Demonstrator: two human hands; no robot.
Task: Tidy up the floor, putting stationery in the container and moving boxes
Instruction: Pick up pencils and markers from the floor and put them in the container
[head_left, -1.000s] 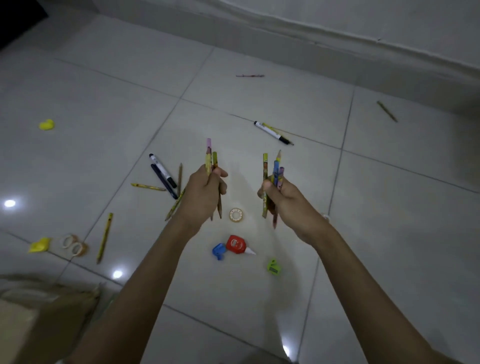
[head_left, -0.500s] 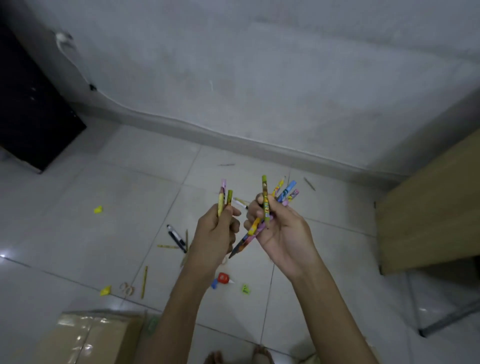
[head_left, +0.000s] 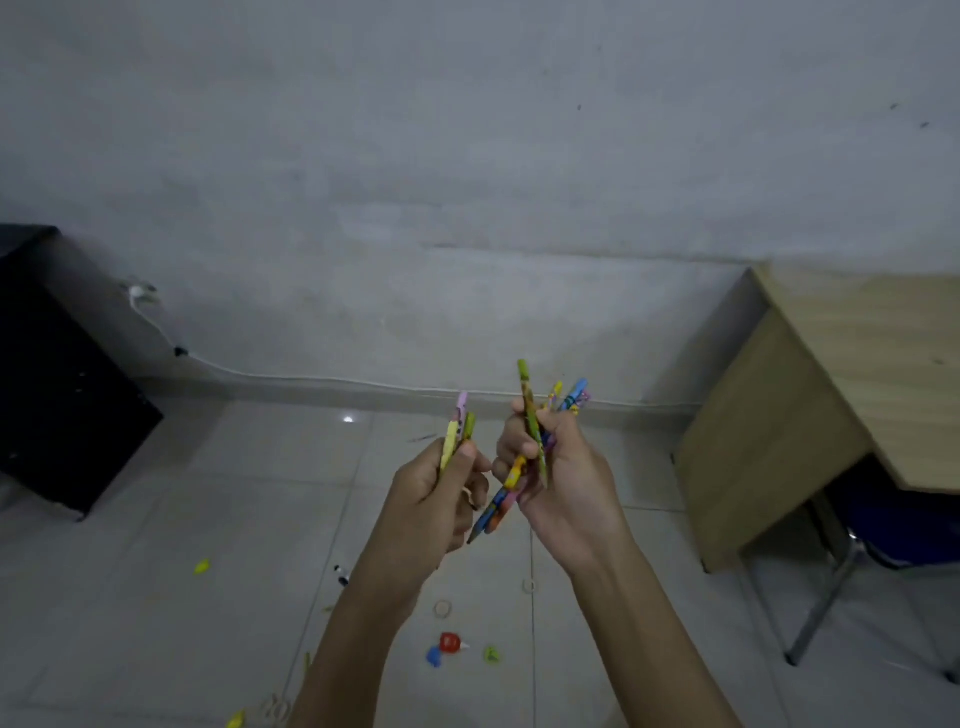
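Both hands are raised in front of me, well above the tiled floor (head_left: 208, 519). My left hand (head_left: 434, 499) grips two or three pencils (head_left: 457, 428), pink, yellow and green, tips up. My right hand (head_left: 561, 478) holds a fanned bundle of several coloured pencils (head_left: 532, 415); their lower ends stick out below the fingers. The two hands are almost touching. On the floor below lie a red glue bottle (head_left: 450, 642), a blue piece (head_left: 434, 657), a green sharpener (head_left: 491, 654), tape rolls (head_left: 442, 608) and yellow bits (head_left: 201, 566). No container is in view.
A wooden desk (head_left: 810, 415) with metal legs stands at the right against the grey wall. A black cabinet (head_left: 57, 384) stands at the left. A white cable (head_left: 291, 379) runs along the skirting. A marker (head_left: 341, 574) shows beside my left forearm.
The view has tilted up from the floor to the wall, and the cardboard box has left the frame. Both hands rose and came together, still holding their pencils.
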